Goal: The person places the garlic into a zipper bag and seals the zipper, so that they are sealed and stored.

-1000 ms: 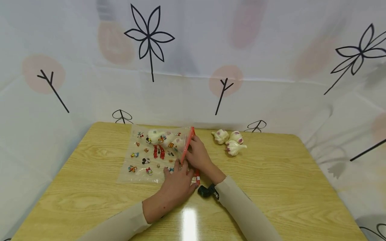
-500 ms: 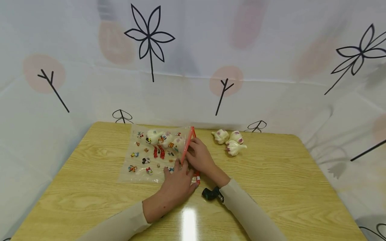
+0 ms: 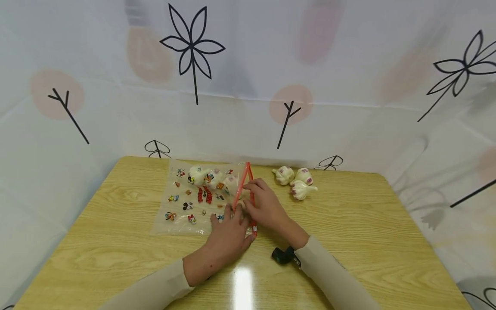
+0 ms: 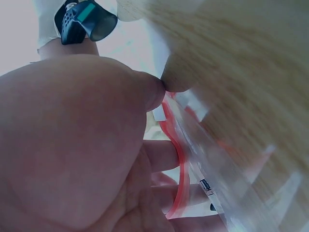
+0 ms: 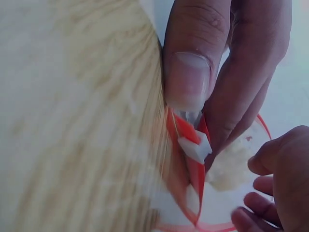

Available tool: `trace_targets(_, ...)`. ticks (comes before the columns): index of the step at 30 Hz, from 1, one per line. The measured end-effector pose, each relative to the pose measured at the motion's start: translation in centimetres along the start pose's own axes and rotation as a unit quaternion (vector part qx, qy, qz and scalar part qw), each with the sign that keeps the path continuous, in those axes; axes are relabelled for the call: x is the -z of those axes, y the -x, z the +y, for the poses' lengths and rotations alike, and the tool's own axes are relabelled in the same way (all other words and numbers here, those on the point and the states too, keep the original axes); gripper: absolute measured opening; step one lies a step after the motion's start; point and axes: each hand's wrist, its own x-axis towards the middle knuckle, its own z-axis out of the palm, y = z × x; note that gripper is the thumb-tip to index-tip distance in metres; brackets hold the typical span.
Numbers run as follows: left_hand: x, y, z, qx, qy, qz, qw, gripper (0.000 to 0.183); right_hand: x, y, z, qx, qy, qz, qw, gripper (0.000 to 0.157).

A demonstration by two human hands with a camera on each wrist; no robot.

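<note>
A clear zip bag (image 3: 179,226) printed with cartoon figures lies on the table, its red-edged mouth gaping to the right. Three garlic bulbs (image 3: 197,175) show through the plastic near its far side. My left hand (image 3: 228,234) holds the near corner of the mouth, thumb by the white slider (image 5: 195,149) and fingers over the upper layer. At the mouth is my right hand (image 3: 268,209), its relaxed fingers beside the red strip (image 3: 241,185); nothing shows between thumb and fingers (image 5: 260,205). Three more garlic bulbs (image 3: 300,189) sit together beyond it, to the right.
The wooden table (image 3: 368,241) extends around the bag, with its far edge against a white cloth (image 3: 240,125) printed with flowers and twigs. A dark wrist camera (image 3: 283,255) hangs under the right forearm, just over the tabletop.
My right hand has drawn back from the bag's mouth, toward me and to the right, leaving the mouth more open to view. The left hand and the three loose bulbs have stayed put.
</note>
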Motion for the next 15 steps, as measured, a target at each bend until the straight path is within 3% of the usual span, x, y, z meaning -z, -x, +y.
trace_targets(9, 0.03, -0.1, -0.01, -0.001, -0.003, -0.003, 1.0, 0.065, 0.54, 0.25, 0.48, 0.065, 0.033, 0.072, 0.995, 0.034)
trace_targets(15, 0.04, -0.09, 0.02, 0.0, -0.008, -0.008, 0.9999, 0.067, 0.92, 0.23, 0.74, 0.078, 0.024, 0.113, 0.99, 0.034)
